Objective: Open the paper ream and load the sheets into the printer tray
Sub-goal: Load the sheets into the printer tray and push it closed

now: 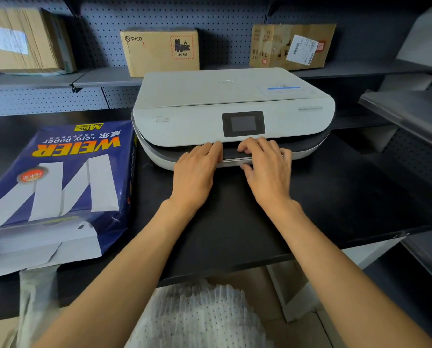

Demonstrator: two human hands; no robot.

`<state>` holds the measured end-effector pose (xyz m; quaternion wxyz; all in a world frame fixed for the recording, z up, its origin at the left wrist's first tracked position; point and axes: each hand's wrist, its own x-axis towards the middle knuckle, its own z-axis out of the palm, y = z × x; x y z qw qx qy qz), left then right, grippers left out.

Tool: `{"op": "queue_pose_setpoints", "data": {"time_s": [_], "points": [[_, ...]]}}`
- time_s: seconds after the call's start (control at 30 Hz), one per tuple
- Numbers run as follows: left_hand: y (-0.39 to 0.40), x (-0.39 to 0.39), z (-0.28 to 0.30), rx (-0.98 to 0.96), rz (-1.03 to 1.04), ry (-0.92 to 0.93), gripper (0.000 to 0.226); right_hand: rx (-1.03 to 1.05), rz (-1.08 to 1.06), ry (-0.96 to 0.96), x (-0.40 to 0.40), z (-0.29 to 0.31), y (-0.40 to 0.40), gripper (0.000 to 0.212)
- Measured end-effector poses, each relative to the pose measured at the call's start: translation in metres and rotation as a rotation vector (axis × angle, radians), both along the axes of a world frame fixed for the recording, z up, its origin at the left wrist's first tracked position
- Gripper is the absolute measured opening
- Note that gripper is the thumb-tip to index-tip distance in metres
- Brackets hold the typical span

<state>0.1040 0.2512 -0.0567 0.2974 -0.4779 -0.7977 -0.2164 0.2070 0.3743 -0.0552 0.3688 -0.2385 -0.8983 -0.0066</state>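
Both hands are at the front edge of the printer, which sits on a dark shelf toward the far middle of the scene. The left hand lies palm down with its fingers together, their tips hooked over the dark lip of the tray that runs along the printer's near side. The right hand is just beside it, fingers curled over the same lip and the thumb tucked under the pale edge below, so it looks to be pinching the tray front. Neither hand holds anything loose.

The paper ream lies flat on the shelf to the left of the printer, close to its side, in a blue wrapper. Its near end shows white folded flaps; I cannot tell whether the wrapper is already torn open. No loose sheets are out.

The step in hand appears to be getting the tray open, judging from the 2 grips on its edge. The next move calls for a straight, even pull toward the near side with both hands, so the tray slides without twisting, then a reach left to the ream.

3 cardboard boxes stand on the far upper shelf, clear of the work.
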Motion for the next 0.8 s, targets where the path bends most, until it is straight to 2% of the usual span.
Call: {"op": "queue_pose_setpoints", "data": {"time_s": [0.43, 0.8], "points": [[0.001, -0.006, -0.005, 0.026, 0.079, 0.018, 0.029, -0.095, -0.015, -0.001, -0.007, 0.010, 0.004, 0.032], [-0.002, -0.002, -0.004, -0.002, 0.049, 0.027, 0.021, -0.128, -0.041, -0.012, -0.005, 0.013, 0.000, 0.030]]}}
